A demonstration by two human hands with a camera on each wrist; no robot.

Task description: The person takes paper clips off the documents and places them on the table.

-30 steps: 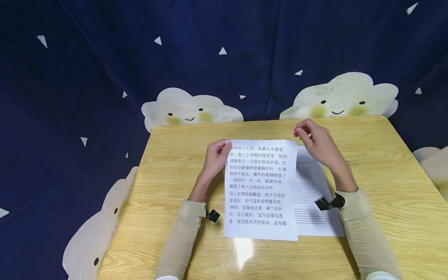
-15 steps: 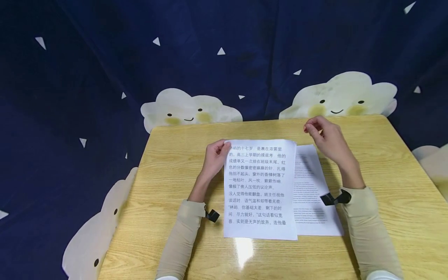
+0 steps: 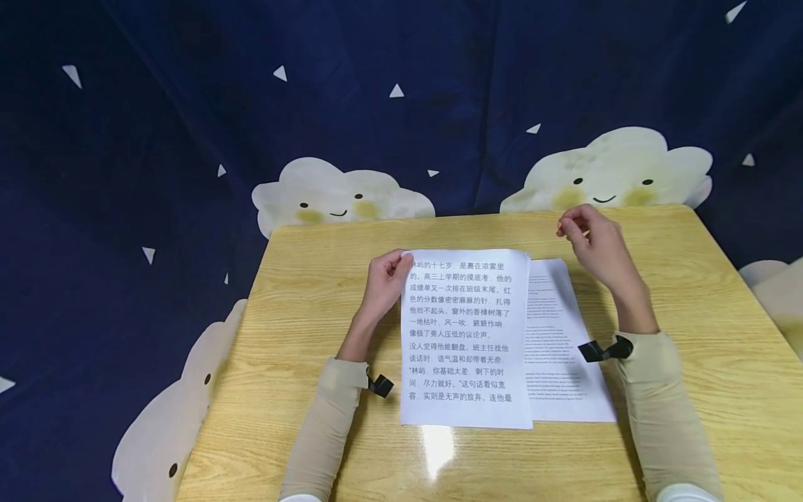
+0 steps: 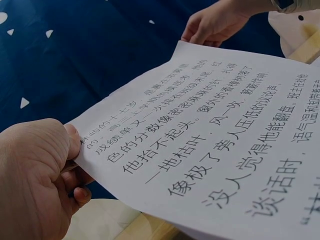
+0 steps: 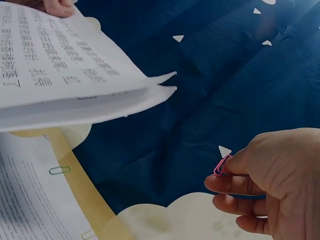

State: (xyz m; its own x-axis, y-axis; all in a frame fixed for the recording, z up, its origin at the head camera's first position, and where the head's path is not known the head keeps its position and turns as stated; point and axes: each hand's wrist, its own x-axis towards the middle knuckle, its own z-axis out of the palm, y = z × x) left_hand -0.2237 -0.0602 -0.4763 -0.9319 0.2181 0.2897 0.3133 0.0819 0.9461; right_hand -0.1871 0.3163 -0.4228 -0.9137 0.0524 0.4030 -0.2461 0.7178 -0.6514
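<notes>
Above the middle of the table (image 3: 301, 300), a left hand (image 3: 384, 282) is pinching printed papers (image 3: 465, 335) at their eleven o'clock corner, apparently keeping them raised, while toward two o'clock a right hand (image 3: 597, 244) is pinching a pink paper clip (image 5: 220, 166), likely leaving its loop free.

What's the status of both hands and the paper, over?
Left fingers pinching sheets near top left corner. Right fingers holding pink clip, apart from sheets. Sheets' right corners gape; nothing seen blocking pink clip.
</notes>
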